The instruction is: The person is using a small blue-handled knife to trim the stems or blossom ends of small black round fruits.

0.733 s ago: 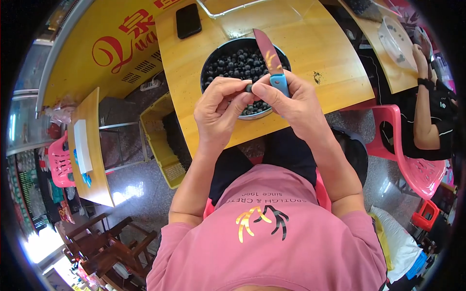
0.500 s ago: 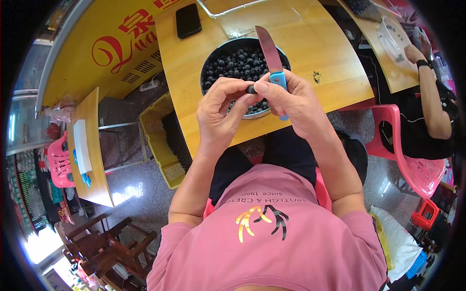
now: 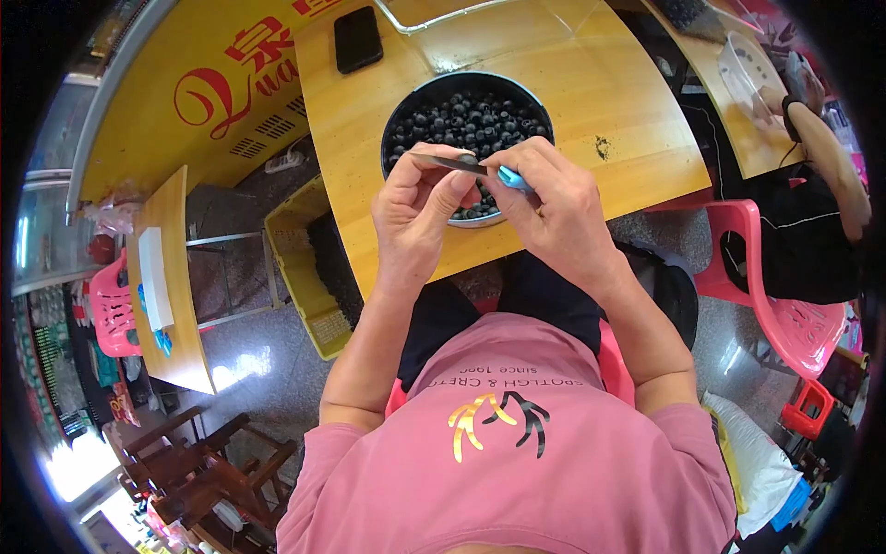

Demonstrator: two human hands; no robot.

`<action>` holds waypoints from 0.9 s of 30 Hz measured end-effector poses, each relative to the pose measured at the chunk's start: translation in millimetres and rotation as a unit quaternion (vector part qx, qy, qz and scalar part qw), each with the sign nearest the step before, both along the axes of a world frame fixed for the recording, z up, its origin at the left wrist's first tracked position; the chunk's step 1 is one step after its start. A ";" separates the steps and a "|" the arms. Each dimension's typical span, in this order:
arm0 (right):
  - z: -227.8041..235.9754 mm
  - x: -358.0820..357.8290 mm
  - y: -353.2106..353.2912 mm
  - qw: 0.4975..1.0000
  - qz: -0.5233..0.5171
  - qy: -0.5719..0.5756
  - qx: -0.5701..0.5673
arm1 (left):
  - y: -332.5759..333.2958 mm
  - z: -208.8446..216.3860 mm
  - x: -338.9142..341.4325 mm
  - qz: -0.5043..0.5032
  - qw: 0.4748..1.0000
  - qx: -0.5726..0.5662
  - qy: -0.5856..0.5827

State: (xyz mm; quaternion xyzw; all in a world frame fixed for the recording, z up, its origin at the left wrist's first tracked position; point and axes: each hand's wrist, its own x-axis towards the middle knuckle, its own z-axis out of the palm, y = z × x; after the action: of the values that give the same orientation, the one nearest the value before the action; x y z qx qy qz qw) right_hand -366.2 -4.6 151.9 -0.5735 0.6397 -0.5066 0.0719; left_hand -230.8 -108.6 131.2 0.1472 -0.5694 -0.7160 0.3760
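Note:
My left hand (image 3: 409, 222) pinches a small dark round fruit (image 3: 468, 159) between thumb and fingertips, above the near side of a dark round bowl. My right hand (image 3: 563, 208) is closed around the light-blue handle of a knife (image 3: 513, 179). The blade lies nearly level, pointing left, across the fruit at my left fingertips; whether it cuts into the skin cannot be made out. Several similar dark round fruits (image 3: 475, 120) fill the bowl (image 3: 389, 129), whose near part is partly hidden by my hands.
The wooden table (image 3: 618, 102) carries a black phone (image 3: 358, 40) and dark crumbs (image 3: 603, 147). Left of the table is a yellow crate (image 3: 288, 242) with dark contents. At right, a co-worker's arm (image 3: 817, 152) reaches to a clear tub (image 3: 738, 69) near a pink chair (image 3: 738, 242).
My right hand has turned the knife from blade-up to nearly level, bringing the blade over the fruit. The left hand stays in nearly the same place. The co-worker's arm has shifted.

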 end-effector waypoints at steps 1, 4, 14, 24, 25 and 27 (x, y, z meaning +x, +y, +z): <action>-1.2 -0.1 0.1 1.000 -0.004 0.020 -0.001 | -0.6 -1.0 -0.6 -0.006 1.000 0.000 0.007; -1.1 -1.1 0.9 0.998 -0.024 0.056 -0.001 | 1.0 -0.4 -1.6 -0.009 1.000 0.002 0.011; -0.5 -9.1 1.3 0.993 -0.031 0.108 -0.032 | -0.4 -2.5 -3.3 -0.022 1.000 -0.012 0.014; -2.6 -10.0 1.9 0.991 -0.029 0.123 -0.032 | -3.3 -2.3 -1.5 -0.020 0.998 -0.061 0.005; -1.9 -10.4 2.2 0.992 -0.029 0.122 -0.028 | -3.2 -1.9 -0.9 -0.014 0.998 -0.062 -0.002; -1.3 -10.8 2.2 0.991 -0.031 0.125 -0.027 | -3.2 -1.2 -0.7 -0.008 0.998 -0.064 -0.010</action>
State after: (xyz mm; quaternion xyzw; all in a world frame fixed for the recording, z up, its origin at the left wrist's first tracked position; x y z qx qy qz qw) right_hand -377.0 -2.3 150.5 -0.6139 0.6473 -0.4499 -0.0406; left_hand -231.6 -111.7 130.0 0.1252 -0.6188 -0.6796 0.3737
